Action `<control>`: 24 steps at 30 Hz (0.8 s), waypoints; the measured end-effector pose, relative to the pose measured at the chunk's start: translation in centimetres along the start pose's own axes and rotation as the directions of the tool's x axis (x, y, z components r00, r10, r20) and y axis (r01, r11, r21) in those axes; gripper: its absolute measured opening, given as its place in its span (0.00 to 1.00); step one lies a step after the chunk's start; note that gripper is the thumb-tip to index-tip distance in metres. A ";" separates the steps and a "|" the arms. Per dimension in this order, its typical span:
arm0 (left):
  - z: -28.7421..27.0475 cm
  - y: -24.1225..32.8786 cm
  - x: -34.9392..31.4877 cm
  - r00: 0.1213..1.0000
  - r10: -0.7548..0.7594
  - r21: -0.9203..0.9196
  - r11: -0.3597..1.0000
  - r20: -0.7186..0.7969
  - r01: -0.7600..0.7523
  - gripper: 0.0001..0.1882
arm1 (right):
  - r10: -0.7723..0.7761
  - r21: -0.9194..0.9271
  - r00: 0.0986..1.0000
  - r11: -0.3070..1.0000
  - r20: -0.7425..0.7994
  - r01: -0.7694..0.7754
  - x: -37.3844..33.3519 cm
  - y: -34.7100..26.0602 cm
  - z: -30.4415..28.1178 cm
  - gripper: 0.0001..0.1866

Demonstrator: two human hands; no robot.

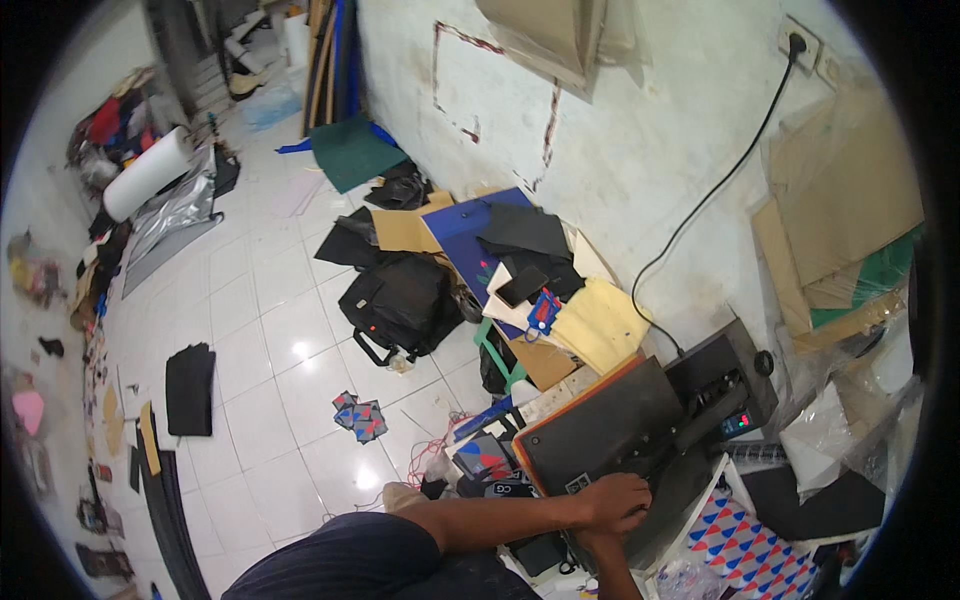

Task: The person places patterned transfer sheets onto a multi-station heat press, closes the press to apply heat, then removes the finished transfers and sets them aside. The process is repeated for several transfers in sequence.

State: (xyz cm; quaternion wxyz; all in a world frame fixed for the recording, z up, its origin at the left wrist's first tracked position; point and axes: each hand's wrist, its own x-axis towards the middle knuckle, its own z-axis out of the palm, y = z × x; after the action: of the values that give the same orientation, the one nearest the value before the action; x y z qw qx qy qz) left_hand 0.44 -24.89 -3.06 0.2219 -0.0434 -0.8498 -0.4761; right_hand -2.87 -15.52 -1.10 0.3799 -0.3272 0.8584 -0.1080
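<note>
A dark heat press [605, 425] with a wide flat top plate stands in front of me at the lower right. Its control box [720, 375] shows lit digits, and a lever arm [700, 430] runs from there toward my hands. My left hand [617, 502] reaches across and is closed at the lever's near end, fingers curled round the handle, which it mostly covers. Just below, my right hand [602, 542] meets it; its fingers are hidden behind the left one. A white sheet with red and blue drop shapes [755, 550] lies to the right.
Behind the press lie a pale yellow cloth stack [600, 320] and a phone [522, 287]. A black backpack [405, 303], small patterned pieces [360, 416] and a folded black cloth [190, 390] are on the tiled floor. A black power cable [715, 195] hangs from the wall socket.
</note>
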 end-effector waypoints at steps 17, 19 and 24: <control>2.0 -2.0 -50.3 0.018 -0.952 0.089 -0.010 -0.305 0.996 0.28 | -0.344 -0.286 0.907 0.919 -0.245 0.271 -3.3 0.4 -0.2 0.34; 3.8 -4.1 -57.3 -0.102 -0.972 0.365 -0.176 -0.211 0.914 0.18 | -0.297 -0.236 0.932 0.940 -0.209 0.246 -3.2 -0.5 0.4 0.31; 6.7 -6.9 -53.1 0.120 -0.992 0.331 0.098 -0.047 0.939 0.21 | -0.263 -0.187 0.936 0.957 -0.235 0.222 -3.5 1.0 -0.3 0.28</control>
State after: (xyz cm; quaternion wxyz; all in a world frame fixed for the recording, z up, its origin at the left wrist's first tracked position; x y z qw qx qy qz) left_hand 43.95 -15.76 -33.71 -0.2234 0.5127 -0.7410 -0.3717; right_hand -1.84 -12.55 0.75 0.2220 -0.4429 0.8593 -0.1274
